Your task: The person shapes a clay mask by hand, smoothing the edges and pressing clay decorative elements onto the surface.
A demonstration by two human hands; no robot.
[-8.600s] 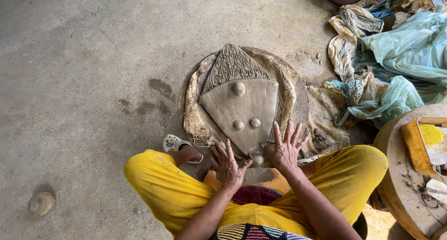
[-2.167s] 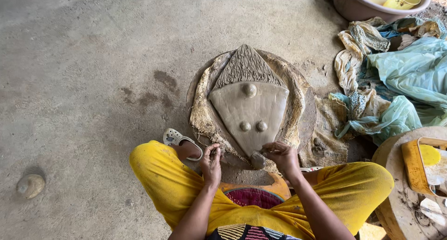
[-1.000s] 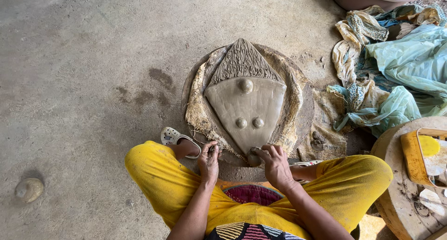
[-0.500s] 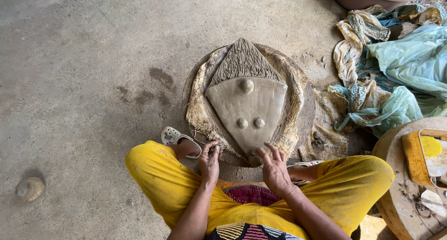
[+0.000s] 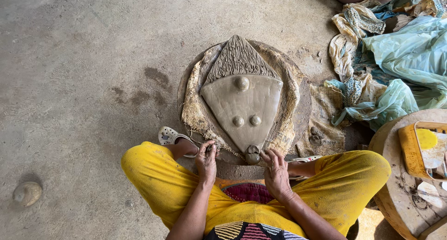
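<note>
Both hands work the clay shield's [image 5: 242,110] near tip: left hand [image 5: 206,162] seemingly pinching a clay scrap, right hand [image 5: 275,171] loosely curled, holding nothing.

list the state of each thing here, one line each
clay shield piece: wet, flat on burlap, three knobs on it
clay lump: at the piece's lower tip
left hand: pinching something small, unclear what
right hand: fingers beside the lump
burlap: crumpled around the piece
plastic sheet: bunched up

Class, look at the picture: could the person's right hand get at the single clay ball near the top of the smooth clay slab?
Probably yes: the right hand rests at the slab's lower tip, and nothing lies between it and the ball.
</note>
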